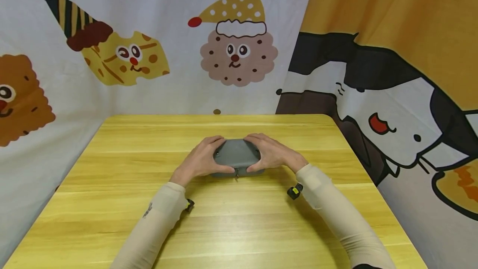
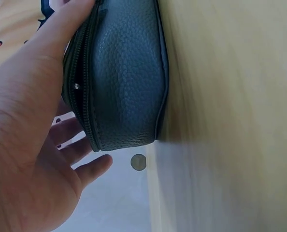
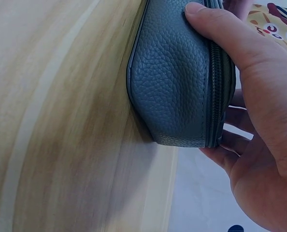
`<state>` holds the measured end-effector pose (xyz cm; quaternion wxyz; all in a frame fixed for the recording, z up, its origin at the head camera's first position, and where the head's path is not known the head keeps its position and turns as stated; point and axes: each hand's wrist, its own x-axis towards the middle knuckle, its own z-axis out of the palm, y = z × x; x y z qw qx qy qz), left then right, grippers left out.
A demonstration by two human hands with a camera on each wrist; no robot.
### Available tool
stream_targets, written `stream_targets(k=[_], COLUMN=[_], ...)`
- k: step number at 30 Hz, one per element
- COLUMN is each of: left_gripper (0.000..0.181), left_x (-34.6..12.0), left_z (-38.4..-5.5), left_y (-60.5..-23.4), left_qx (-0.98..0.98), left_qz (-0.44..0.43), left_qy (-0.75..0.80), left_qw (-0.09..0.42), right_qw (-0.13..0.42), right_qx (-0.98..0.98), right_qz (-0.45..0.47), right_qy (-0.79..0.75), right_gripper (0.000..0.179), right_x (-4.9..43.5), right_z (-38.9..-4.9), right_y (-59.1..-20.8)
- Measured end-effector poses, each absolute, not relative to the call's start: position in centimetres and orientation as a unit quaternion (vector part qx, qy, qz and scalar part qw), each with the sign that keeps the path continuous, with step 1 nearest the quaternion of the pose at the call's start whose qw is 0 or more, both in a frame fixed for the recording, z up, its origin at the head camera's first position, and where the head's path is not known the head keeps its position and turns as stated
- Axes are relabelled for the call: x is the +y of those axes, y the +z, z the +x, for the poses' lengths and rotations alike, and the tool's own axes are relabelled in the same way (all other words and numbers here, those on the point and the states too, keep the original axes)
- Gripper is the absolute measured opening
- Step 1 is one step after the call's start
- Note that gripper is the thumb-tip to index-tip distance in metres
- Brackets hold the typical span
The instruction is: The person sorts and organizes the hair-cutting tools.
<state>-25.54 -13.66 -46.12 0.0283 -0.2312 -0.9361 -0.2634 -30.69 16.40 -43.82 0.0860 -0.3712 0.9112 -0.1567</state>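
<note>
A grey-blue leather zippered pouch [image 1: 237, 152] lies on the table, between both hands. My left hand [image 1: 203, 157] grips its left end, thumb along the near side and fingers around the far side. At the opposite end my right hand [image 1: 271, 152] holds it the same way. A small zipper pull [image 1: 236, 172] hangs at the middle of the near side. In the left wrist view, a dark gap shows along the zipper [image 2: 79, 82] beside the thumb. The right wrist view shows the thumb pressed on the pebbled leather side [image 3: 170, 72]. The inside of the pouch is hidden.
The pouch rests on a yellow wood-grain table [image 1: 239, 223], toward its far half. Behind the table hangs a white cloth [image 1: 149, 3] printed with cartoon biscuits. An orange cartoon cloth [image 1: 392, 24] hangs at the right. Both wrists wear small black cameras [image 1: 294, 191].
</note>
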Motion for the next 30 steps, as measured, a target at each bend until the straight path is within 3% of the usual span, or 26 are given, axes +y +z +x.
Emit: stream_targets(k=[13, 19, 25, 30], left_gripper=[0.124, 0.122, 0.114, 0.094], left_x=[-13.0, -12.3, -12.1, -12.0], left_z=[-23.7, -21.6, -19.8, -18.4], left_y=[-45.6, -44.7, -44.5, -44.9], left_qx=[-0.937, -0.921, -0.877, -0.862], left_qz=[-0.251, -0.29, -0.348, -0.362], left_qy=[-0.236, -0.231, -0.267, -0.275], left_qw=[0.062, 0.116, 0.197, 0.222], right_qw=[0.079, 0.077, 0.08, 0.081], right_qx=[0.91, 0.911, 0.911, 0.914], right_qz=[-0.376, -0.373, -0.37, -0.366], right_qy=[-0.155, -0.161, -0.162, -0.159], right_gripper=[0.114, 0.114, 0.115, 0.115], right_x=[16.4, 16.5, 16.5, 16.5], right_z=[-30.7, -30.5, -30.5, -30.4], right_y=[-44.0, -43.9, -44.0, -44.0])
